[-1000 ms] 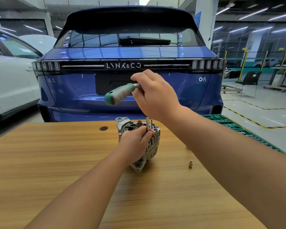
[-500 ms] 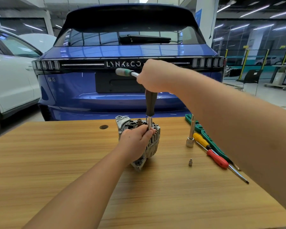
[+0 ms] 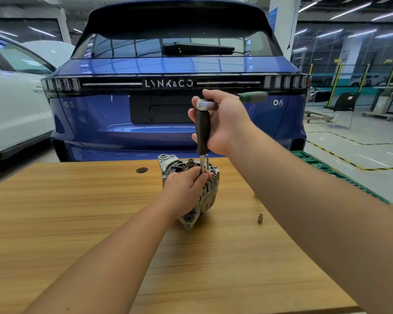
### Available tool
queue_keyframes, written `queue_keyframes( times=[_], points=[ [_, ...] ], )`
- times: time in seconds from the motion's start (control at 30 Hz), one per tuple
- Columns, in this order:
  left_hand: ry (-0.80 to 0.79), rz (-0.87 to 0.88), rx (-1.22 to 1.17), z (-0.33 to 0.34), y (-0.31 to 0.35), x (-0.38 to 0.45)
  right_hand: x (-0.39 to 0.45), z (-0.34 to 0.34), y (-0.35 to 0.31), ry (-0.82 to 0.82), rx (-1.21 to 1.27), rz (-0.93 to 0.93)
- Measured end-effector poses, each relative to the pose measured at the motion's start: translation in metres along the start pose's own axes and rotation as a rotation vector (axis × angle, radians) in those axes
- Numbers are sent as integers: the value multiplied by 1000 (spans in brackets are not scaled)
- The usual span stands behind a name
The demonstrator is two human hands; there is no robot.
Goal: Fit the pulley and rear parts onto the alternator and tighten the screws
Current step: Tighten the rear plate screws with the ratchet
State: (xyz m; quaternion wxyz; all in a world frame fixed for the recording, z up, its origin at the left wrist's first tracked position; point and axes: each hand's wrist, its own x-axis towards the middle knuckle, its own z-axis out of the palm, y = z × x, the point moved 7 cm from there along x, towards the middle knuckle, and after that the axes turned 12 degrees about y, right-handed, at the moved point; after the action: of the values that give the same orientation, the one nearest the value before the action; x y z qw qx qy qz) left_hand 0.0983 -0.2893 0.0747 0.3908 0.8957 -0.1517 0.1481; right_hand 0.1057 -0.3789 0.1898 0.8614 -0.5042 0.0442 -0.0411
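Ribbed grey metal alternator [image 3: 208, 193] stood on the wooden table [image 3: 77, 223], near its far edge. Left hand [image 3: 186, 186] gripped the alternator's top and the thin steel driver shaft [image 3: 201, 164]. Right hand [image 3: 225, 123] clasped the green-handled ratchet [image 3: 252, 96] above the black driver grip [image 3: 202, 132]. Small metal socket [image 3: 260, 218] lay loose to the right.

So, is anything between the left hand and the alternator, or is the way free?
Nothing visible stands between them. The left hand already rests on top of the alternator, its fingers curled round the driver shaft, which the right hand turns with the ratchet.
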Motion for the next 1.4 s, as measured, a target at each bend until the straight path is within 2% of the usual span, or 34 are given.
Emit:
queue_keyframes(
  times=[0.07, 0.13, 0.27, 0.33, 0.43, 0.57, 0.67, 0.77, 0.83, 0.87, 0.9, 1.0, 1.07, 1.13, 1.23, 1.33, 1.4],
  points=[
    [2, -12, -3, 3, -4, 1, 1, -4, 0, 15, 24, -128],
    [17, -11, -7, 3, -6, 4, -2, -7, -7, 68, -76, -374],
    [23, 14, -15, 0, -1, 3, -34, -2, -25, 149, -608, -1190],
    [27, 11, -16, -2, 3, 2, -40, 4, -24, 173, -840, -1354],
    [36, 2, -10, -2, 3, 1, -42, 15, -24, 127, -1117, -1440],
    [50, -6, -31, -2, 3, -1, -35, 25, -23, 31, -1442, -1384],
    [50, -7, -27, -4, 7, -2, -32, 27, -26, -60, -1505, -1295],
    [43, -3, -23, -5, 9, -4, -31, 34, -38, -42, -1600, -1272],
    [30, -3, -16, -4, 8, -4, -22, 37, -49, 6, -1691, -1113],
    [21, -1, -7, -3, 8, -5, -17, 35, -54, 29, -1672, -976],
    [14, 3, 1, -3, 8, -4, -13, 31, -58, 40, -1548, -801],
    [4, 10, 19, -2, 7, -4, -10, 12, -43, 16, -789, -177],
    [-2, 7, 12, -2, 6, -3, -12, 5, -26, -16, -415, 21],
    [-2, 4, -2, -2, 6, -4, -10, 2, -13, -34, -150, 64],
    [-8, -9, 15, -2, 6, -4, -4, -6, -4, 46, 126, 29],
    [-2, -14, 25, -1, 6, -4, -5, -9, -2, 74, 94, -137],
    [11, -10, 19, -1, 6, -4, -10, -7, -6, 69, -52, -391]
  ],
)
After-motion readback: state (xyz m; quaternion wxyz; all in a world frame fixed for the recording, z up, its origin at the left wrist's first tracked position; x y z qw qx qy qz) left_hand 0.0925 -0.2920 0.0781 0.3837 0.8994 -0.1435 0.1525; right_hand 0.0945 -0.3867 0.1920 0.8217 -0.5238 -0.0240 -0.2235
